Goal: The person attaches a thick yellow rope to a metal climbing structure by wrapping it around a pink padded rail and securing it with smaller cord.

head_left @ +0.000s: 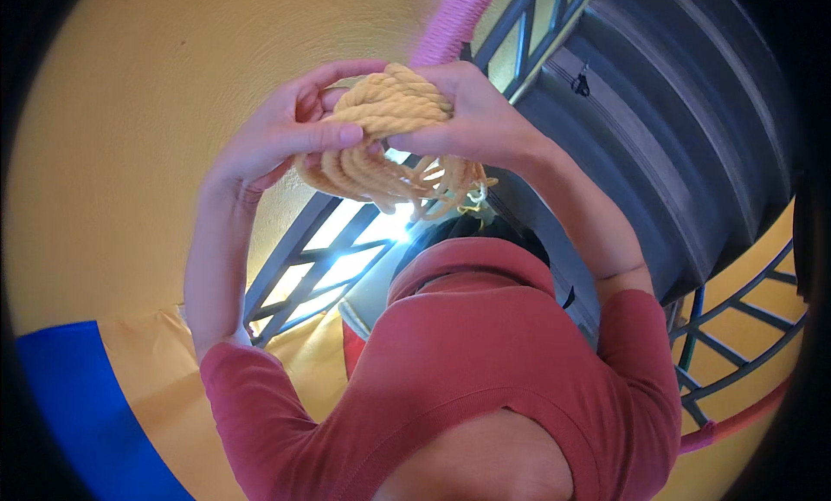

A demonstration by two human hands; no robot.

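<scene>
A coil of pale yellow twisted rope (394, 103) is held up in front of me between both hands. My left hand (299, 116) grips its left side, with the thumb pressed across the near strands. On the other side my right hand (476, 111) is closed round the coil, its fingers partly hidden behind the strands. Loose loops sag below the hands, and a thin frayed end shows at the lower right of the bundle.
Dark curved stairs (658, 129) descend on the right. A metal railing (320, 258) with a pink rope-wrapped handrail (454, 20) runs beside me. A yellow wall (130, 155) stands at the left, with a blue panel (86, 406) low down. Another railing (736, 328) curves at the right.
</scene>
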